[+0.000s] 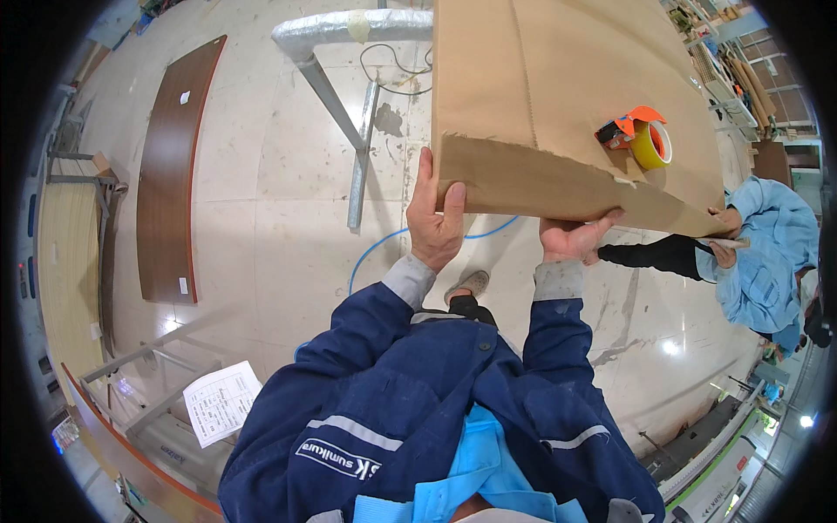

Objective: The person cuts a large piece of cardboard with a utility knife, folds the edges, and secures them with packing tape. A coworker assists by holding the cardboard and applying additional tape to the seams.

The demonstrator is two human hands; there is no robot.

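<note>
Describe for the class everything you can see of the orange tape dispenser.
The dispenser has an orange frame, plastic or painted metal by its look, with a dark part at its left end. It carries a roll of yellow tape with a pale core; the core's round opening faces right. It rests on the brown cardboard, near the edge closest to the wearer. No hand touches it. Its exact tilt is hard to judge.

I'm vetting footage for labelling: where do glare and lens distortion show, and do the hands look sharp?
Head view: white glare spots on pale glossy floor; head view: the long, dark-brown flat panel looks bowed; head view: bare left hand, bare right hand and brown cardboard wrapping look fairly sharp.
</note>
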